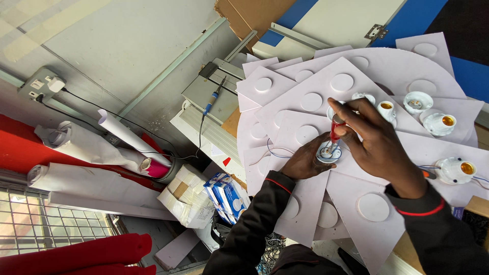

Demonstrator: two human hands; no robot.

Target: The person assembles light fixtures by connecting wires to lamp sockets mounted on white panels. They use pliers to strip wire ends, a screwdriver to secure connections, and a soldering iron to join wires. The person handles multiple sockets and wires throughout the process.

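Red-handled screwdriver [334,130] over round white lampholder [326,152]

one head view, close, looking down on hands [351,147].

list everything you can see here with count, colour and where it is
white boards with round discs: many, overlapping, fanned over the bench at right
lamp holder under the hands: one, white, on the boards, centre
screwdriver: one, red handle, tip down in that holder
other lamp holders: about five, white, some with brass inside, on the boards at right
soldering iron: one, blue grip, on the grey metal frame left of the boards
paper rolls: several, white, left, by a pink-ended roll
small boxes: a few, blue and white, lower centre
wall socket: one, grey, upper left
left hand: steadies the holder
right hand: grips the screwdriver
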